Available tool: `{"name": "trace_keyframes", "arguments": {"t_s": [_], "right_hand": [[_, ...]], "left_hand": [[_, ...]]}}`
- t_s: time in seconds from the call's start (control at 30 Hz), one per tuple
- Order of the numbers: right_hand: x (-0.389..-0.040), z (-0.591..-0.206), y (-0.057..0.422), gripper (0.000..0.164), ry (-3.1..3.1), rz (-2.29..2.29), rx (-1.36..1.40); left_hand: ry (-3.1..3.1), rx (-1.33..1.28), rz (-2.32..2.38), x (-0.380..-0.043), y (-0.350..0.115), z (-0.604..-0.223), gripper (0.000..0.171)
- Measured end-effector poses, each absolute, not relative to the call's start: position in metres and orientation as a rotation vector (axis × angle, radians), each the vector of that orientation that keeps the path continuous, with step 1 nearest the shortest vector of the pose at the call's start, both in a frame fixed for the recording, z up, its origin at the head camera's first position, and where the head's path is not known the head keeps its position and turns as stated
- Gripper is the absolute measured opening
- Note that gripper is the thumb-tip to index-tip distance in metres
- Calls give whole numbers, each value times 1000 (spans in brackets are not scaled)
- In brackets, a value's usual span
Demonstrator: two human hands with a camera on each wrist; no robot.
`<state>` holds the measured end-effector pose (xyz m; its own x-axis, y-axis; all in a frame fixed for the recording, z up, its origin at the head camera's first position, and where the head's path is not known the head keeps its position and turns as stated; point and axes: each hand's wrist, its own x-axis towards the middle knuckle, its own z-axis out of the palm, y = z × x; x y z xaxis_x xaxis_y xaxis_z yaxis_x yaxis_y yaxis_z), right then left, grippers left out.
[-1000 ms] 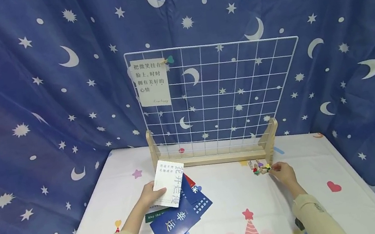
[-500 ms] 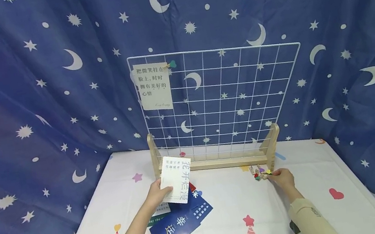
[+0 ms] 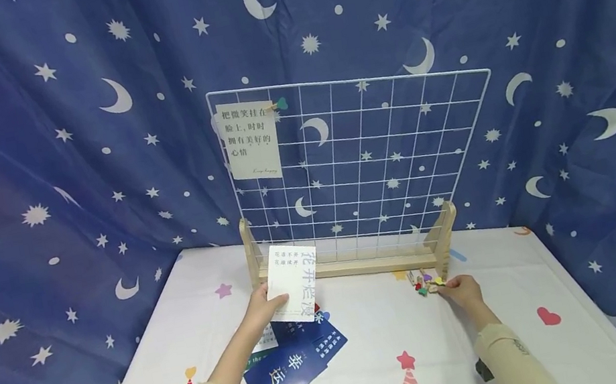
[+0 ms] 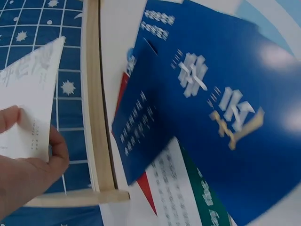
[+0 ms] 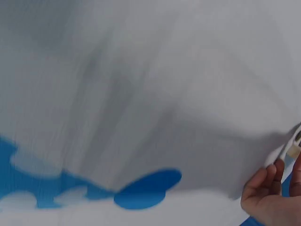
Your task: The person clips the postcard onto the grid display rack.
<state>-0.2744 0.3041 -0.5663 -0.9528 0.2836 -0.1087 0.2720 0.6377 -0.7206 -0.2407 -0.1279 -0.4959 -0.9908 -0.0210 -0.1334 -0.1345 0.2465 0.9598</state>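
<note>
My left hand (image 3: 262,309) grips a white card (image 3: 293,283) by its left edge, thumb on the front; in the left wrist view the fingers curl behind the card (image 4: 30,99). The card hangs above several overlapping postcards (image 3: 288,368), mostly dark blue, with green, red and white ones partly covered. At the right, my right hand (image 3: 464,291) pinches a small wooden clothespin (image 5: 294,149) at the edge of a pile of little clothespins (image 3: 423,281) with coloured hearts. Most of that clothespin is hidden by the fingers or cut off at the frame edge.
A white wire grid (image 3: 363,155) stands in a wooden base (image 3: 351,266) at the back of the table. One printed card (image 3: 250,140) hangs at its upper left from a clothespin with a green heart (image 3: 281,103). A starry blue curtain (image 3: 529,12) surrounds the table.
My left hand has lifted the white card up and to the right, away from the postcards. The right hand stays by the clothespins, shifting only slightly. The head view has tilted a little.
</note>
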Motion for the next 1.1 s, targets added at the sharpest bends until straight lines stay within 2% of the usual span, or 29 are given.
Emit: {"name": "trace_keyframes", "arguments": {"t_s": [0.7, 1.1], "right_hand": [[-266, -543, 323, 17, -2863, 1291, -340], [-258, -519, 314, 14, -2757, 1380, -242]], "left_hand": [[2453, 32, 1888, -266, -87, -445, 40], [2508, 102, 1858, -280, -69, -422, 42]]}}
